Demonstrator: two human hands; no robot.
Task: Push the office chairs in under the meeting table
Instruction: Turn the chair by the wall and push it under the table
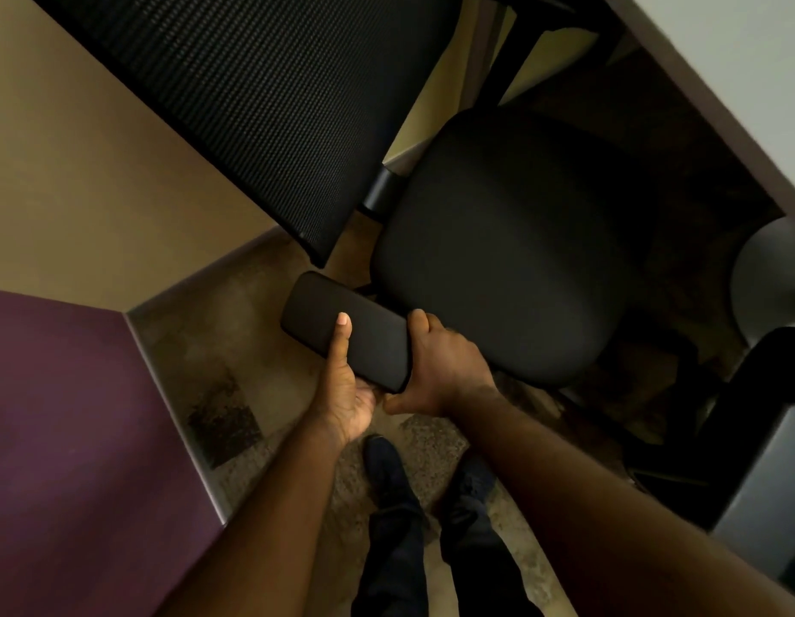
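Two hands: I have both on one armrest of the office chair; nothing else is gripped.
Left hand: wrapped under the near end of the armrest, thumb laid flat along its top, grasping it.
Right hand: curled over the armrest's 3 o'clock edge, fingers tucked between pad and seat, clenched on it.
Chair position: seat fills the centre of my view, its far edge toward 1 o'clock reaching the shadow below the meeting table; the mesh backrest rises at 11 o'clock.
Table position: pale top runs along the 1 to 3 o'clock corner, its edge just above the seat's far side.
Progress: I judge this chair only partly in; most of the seat shows clear of the table edge, so the push is not finished.
Left to do: drive this chair further toward 1 o'clock, then deal with the second chair I see at 4 o'clock, whose place relative to the table I cannot tell.
Surroundings: mottled carpet under my feet at 6 o'clock; tan wall at 10 o'clock, purple wall at 8 o'clock; a grey round shape at 3 o'clock, possibly a table leg, unclear.
Writing: no brand, label or text is readable anywhere.
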